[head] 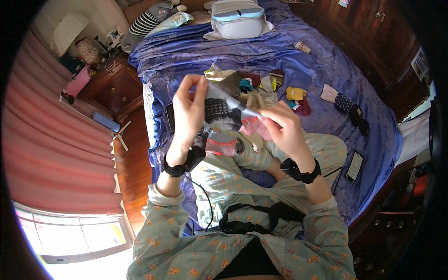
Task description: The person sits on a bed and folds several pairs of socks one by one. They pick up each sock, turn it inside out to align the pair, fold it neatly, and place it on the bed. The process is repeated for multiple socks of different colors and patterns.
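Note:
My left hand (190,105) pinches one end of a light grey and pink sock (224,97), which is stretched slantwise in front of me. My right hand (282,124) grips its other side, and a pink part with red marks hangs down beside those fingers. A similar grey and pink sock (221,144) with red lines and a dark end lies on my lap, below the held one. Just past my hands is a loose heap of socks (229,83) in grey, cream, maroon and teal, partly hidden by the held sock.
On the blue bedspread (224,52), a rolled yellow sock (296,93) and a maroon and teal bundle (300,106) lie right of the heap. Farther right are a dotted navy bundle (343,103), black socks (357,117) and a phone (354,167). A nightstand (113,87) stands left.

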The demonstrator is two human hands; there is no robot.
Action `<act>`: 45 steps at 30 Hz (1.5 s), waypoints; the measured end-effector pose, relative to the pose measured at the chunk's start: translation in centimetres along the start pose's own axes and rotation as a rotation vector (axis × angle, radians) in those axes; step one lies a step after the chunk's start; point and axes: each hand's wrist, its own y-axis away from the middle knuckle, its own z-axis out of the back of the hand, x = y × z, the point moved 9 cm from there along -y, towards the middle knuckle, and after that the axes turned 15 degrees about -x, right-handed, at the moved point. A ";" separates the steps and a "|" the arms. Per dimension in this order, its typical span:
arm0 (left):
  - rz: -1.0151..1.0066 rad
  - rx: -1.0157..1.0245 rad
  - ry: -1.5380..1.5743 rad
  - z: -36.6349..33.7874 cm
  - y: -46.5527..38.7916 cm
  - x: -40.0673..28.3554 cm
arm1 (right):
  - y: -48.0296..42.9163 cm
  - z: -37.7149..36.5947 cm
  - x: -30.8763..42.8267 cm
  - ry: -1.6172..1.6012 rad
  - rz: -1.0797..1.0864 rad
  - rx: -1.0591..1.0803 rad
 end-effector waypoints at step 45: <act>-0.359 0.289 0.013 -5.5 4.7 0.0 | 9.7 -4.7 -4.5 -0.779 -0.928 0.243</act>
